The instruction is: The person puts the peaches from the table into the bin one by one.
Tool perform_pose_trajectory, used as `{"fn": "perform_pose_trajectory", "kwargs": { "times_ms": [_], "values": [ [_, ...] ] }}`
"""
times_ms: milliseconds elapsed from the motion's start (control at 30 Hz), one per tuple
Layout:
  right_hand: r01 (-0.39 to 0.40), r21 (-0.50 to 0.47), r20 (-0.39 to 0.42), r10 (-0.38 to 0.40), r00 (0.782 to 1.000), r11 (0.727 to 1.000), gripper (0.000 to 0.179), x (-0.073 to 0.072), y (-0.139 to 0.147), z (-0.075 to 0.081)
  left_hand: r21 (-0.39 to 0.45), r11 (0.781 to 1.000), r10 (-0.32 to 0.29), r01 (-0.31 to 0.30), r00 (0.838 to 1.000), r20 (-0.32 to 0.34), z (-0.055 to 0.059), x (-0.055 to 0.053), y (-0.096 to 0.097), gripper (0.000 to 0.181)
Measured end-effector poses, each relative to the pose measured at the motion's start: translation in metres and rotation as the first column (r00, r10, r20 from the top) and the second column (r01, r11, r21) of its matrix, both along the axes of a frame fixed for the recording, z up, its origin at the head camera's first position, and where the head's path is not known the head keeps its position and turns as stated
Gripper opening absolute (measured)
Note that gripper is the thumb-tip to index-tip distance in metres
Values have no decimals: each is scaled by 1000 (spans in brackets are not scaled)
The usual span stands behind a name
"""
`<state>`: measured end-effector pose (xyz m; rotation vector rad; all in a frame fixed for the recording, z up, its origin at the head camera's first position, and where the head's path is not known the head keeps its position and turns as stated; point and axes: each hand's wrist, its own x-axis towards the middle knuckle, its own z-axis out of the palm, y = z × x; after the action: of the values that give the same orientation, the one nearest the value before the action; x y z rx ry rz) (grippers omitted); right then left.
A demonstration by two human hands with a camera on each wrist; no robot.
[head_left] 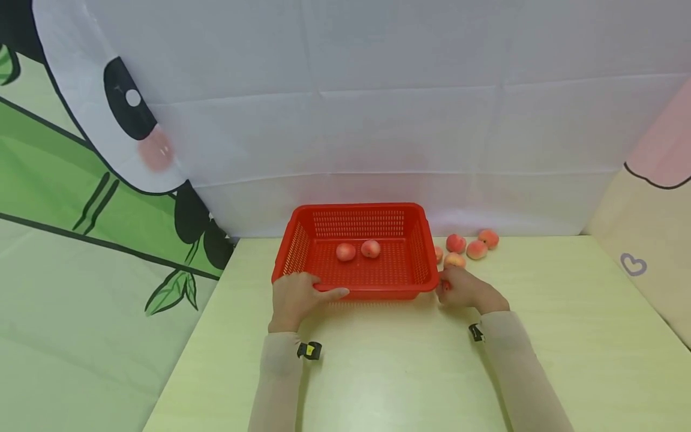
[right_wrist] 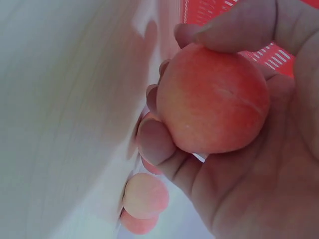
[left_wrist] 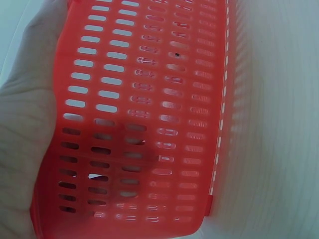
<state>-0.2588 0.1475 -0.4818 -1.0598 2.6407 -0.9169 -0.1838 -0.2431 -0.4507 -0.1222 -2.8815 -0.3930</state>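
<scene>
A red plastic basket (head_left: 372, 288) with slotted walls stands on the table, holding two peaches (head_left: 345, 252). My left hand (head_left: 294, 298) grips its near left corner, the thumb lying along the front rim. In the left wrist view the palm sits against the slotted basket wall (left_wrist: 144, 112). My right hand (head_left: 463, 288) is just beyond the basket's near right corner. Its fingers are curled round a peach (right_wrist: 214, 99), which the head view mostly hides. Several loose peaches (head_left: 477, 249) lie behind that hand, one partly hidden by the basket's right side.
The pale wood-grain table (head_left: 378, 372) extends in front of the basket and to both sides. A white cloth backdrop (head_left: 405, 132) hangs close behind the basket. A printed green cloth (head_left: 108, 180) borders the left side.
</scene>
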Motion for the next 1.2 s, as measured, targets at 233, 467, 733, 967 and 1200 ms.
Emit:
{"fn": "perform_pose_trajectory", "kwargs": {
  "times_ms": [233, 467, 733, 967, 1200],
  "values": [
    [41, -10, 34, -40, 999, 999, 24, -3, 3, 2, -5, 1000, 3, -3, 1000, -1, 0, -4, 1, 76],
    [186, 56, 114, -192, 975, 981, 11, -3, 4, 3, -1, 1000, -4, 4, 1000, 2, 0, -8, 3, 77],
    [377, 136, -24, -377, 926, 916, 31, -2, 7, 12, -9, 1000, -4, 4, 1000, -4, 0, -11, 1, 77],
    [400, 135, -2, -404, 915, 906, 35, -2, 10, 12, -13, 1000, 1, -1, 1000, 3, -4, -7, -1, 77],
    [421, 94, 8, -424, 906, 902, 39, 5, 9, 8, -7, 1000, 1, 0, 1000, 7, -8, -2, -2, 76]
  ]
}}
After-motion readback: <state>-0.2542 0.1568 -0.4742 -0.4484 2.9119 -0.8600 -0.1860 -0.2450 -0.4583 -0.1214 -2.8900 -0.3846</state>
